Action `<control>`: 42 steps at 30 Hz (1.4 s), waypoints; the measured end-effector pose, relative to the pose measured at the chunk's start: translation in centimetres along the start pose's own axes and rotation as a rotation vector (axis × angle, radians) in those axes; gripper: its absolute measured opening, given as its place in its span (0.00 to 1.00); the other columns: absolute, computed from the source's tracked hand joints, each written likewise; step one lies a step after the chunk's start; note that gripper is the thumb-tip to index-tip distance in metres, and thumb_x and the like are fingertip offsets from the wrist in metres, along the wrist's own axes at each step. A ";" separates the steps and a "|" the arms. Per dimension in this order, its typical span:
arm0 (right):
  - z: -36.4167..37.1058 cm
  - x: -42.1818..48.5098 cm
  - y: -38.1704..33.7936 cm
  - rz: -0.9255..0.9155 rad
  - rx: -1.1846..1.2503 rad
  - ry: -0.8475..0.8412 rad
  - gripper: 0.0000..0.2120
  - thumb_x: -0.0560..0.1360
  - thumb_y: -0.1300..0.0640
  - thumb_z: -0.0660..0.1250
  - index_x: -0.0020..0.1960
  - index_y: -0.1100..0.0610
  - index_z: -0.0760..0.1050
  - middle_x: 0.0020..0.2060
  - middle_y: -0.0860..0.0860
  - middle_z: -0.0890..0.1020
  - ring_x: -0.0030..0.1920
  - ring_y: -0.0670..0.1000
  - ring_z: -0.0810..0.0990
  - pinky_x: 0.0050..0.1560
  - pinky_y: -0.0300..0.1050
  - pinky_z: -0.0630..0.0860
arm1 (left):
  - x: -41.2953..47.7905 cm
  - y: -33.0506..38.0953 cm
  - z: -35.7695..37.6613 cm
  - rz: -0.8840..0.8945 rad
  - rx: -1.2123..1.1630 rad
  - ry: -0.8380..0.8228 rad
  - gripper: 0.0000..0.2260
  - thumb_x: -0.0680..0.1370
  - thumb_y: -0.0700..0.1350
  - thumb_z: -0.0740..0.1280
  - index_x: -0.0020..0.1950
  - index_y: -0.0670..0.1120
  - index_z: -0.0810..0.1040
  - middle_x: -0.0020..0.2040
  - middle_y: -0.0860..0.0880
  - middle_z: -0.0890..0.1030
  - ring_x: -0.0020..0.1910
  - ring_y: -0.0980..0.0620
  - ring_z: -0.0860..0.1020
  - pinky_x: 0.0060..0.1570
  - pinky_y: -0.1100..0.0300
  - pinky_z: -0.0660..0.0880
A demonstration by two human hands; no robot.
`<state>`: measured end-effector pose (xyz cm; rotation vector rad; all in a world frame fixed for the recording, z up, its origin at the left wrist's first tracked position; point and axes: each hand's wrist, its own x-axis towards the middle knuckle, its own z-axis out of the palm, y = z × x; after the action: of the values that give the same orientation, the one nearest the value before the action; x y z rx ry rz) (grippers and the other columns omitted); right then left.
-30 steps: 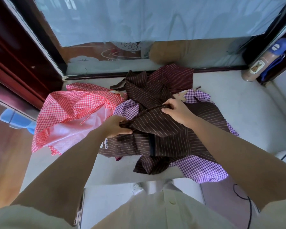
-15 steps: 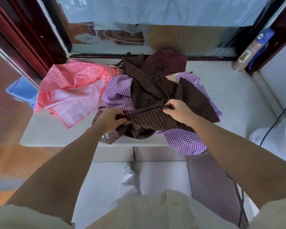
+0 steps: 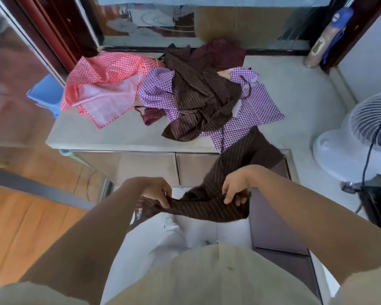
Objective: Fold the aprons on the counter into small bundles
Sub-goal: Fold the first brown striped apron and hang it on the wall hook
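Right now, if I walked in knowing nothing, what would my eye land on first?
The left hand and right hand grip a brown striped apron, stretched between them in front of the counter. On the counter lies a rumpled heap, with a red checked apron on the left and a purple checked apron further right. A white fan stands at the far right.

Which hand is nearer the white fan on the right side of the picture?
Right. The right hand grips the brown striped apron below and to the left of the white fan; the left hand grips the same apron farther to the left.
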<state>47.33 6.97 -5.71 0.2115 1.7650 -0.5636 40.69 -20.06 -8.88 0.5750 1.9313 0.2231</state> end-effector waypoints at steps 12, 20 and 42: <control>-5.7 -2.8 -2.4 -0.601 0.350 0.875 0.08 0.74 0.58 0.73 0.51 0.59 0.80 0.43 0.53 0.84 0.45 0.54 0.83 0.54 0.53 0.78 | -2.7 1.6 -6.3 0.033 -0.190 0.928 0.02 0.75 0.47 0.69 0.45 0.51 0.77 0.42 0.52 0.80 0.46 0.49 0.78 0.51 0.54 0.74; -9.5 -2.8 -8.5 -0.806 0.368 0.825 0.04 0.78 0.61 0.67 0.51 0.60 0.78 0.44 0.59 0.82 0.44 0.52 0.79 0.50 0.50 0.75 | -0.8 6.3 -12.7 0.477 -0.282 0.777 0.10 0.79 0.49 0.67 0.48 0.42 0.80 0.37 0.51 0.77 0.36 0.55 0.75 0.41 0.58 0.70; -25.1 0.9 -5.6 -0.089 0.079 0.488 0.41 0.60 0.36 0.75 0.67 0.56 0.73 0.62 0.51 0.79 0.59 0.52 0.78 0.66 0.51 0.72 | 6.7 0.3 -32.2 0.348 -0.612 1.053 0.10 0.82 0.44 0.60 0.62 0.45 0.76 0.55 0.45 0.80 0.56 0.45 0.78 0.60 0.46 0.75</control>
<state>23.07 14.01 -0.83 0.3495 2.2338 -0.6874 9.67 -13.19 -0.51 0.3832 2.5279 1.5258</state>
